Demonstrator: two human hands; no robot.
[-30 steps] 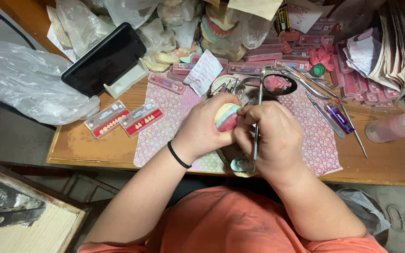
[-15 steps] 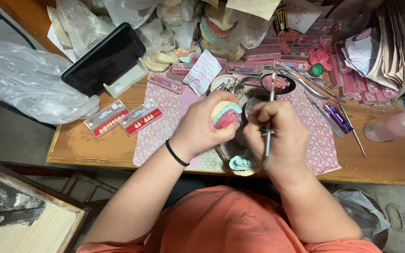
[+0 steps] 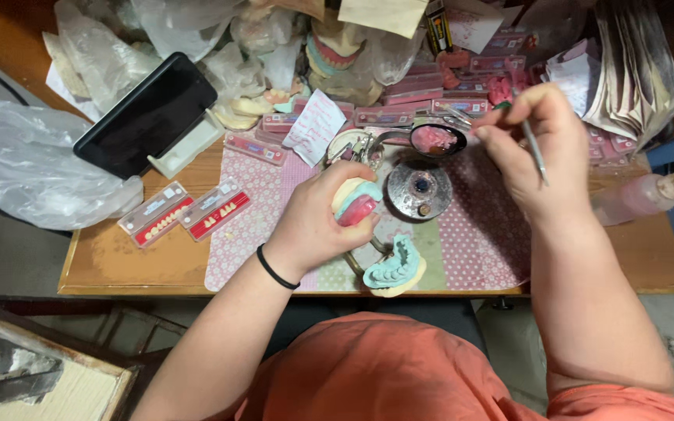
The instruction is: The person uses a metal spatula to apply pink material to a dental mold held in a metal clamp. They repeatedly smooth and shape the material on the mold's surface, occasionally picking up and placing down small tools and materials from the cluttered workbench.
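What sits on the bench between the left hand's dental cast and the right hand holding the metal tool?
In the head view, a round metal burner sits between the dental cast in the left hand and the right hand.

The right hand (image 3: 536, 152) has left the left hand (image 3: 317, 222) and swung out toward two o'clock, carrying its thin metal tool (image 3: 534, 148) up to the small dish of pink wax (image 3: 434, 140). That opens a gap between the hands, baring the round metal burner (image 3: 420, 189) at twelve o'clock of the teal dental cast (image 3: 394, 265), itself now in full view
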